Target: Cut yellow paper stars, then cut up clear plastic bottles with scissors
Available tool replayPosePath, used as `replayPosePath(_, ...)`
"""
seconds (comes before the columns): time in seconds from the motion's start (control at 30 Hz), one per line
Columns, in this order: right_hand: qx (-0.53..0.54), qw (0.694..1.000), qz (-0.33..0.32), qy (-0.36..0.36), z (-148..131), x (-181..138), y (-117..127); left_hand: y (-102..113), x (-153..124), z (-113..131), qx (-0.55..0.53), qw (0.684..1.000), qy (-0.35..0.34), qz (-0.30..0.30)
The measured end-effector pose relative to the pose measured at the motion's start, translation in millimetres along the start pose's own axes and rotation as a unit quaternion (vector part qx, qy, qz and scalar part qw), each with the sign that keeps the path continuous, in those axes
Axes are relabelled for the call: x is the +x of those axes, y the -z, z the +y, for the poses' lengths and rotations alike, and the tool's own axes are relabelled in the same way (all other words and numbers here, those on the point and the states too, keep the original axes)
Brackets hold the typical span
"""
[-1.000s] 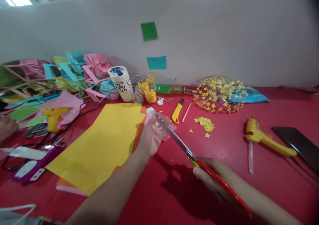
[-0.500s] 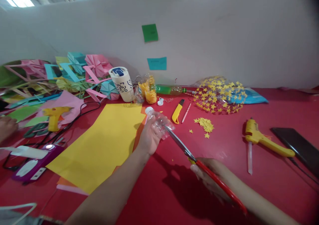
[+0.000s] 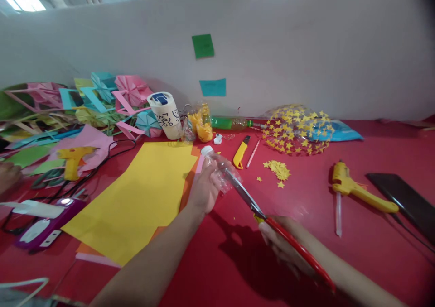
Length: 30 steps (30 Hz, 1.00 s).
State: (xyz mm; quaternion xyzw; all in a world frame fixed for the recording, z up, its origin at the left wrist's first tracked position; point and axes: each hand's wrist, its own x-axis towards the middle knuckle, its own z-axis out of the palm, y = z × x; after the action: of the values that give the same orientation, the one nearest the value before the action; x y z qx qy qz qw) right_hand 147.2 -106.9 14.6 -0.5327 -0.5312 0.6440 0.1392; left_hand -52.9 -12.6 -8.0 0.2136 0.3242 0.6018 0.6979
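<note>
In my left hand (image 3: pixel 204 189) is a clear plastic bottle piece (image 3: pixel 220 180) with a white cap, gripped above the red table. My right hand (image 3: pixel 282 243) is wrapped round the red handles of a pair of scissors (image 3: pixel 251 203). Their metal blades reach up and left to the clear plastic, overlapping it; exactly where they bite I cannot tell. Left of my left hand lies a yellow paper sheet (image 3: pixel 146 194) on orange and pink sheets. A yellow utility knife (image 3: pixel 241 153) and a pink striped stick (image 3: pixel 253 154) lie beyond the blades.
Small yellow stars (image 3: pixel 278 169) and a star-covered clear dome (image 3: pixel 297 130) are at right, near a yellow glue gun (image 3: pixel 360 191) and black phone (image 3: pixel 399 198). Left are another glue gun (image 3: pixel 73 162), a purple power strip (image 3: pixel 50 227), paper flowers (image 3: pixel 132 92), a white tumbler (image 3: pixel 166 117) and another person's hand (image 3: pixel 9 178).
The bottle piece has turned slightly in my left hand, its cap shifting a little right. The scissors stay at the plastic. The whole view has shifted slightly.
</note>
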Motion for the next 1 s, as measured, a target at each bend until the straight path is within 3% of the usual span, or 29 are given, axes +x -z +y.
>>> replayPosePath(0.2,-0.023,0.999,0.038,-0.018,-7.8,1.4,-3.5,0.4,1.6,1.1,-0.002,1.0,-0.013,-0.001)
replayPosePath(0.53,0.006,0.999,-0.006,0.037,0.6,3.2,-1.6,0.5,-2.3,-3.5,0.034,0.999,-0.027,-0.027)
replayPosePath(1.0,-0.008,0.999,0.044,-0.029,-6.1,5.6,-6.4,1.1,0.8,-6.5,0.043,0.999,-0.015,-0.009)
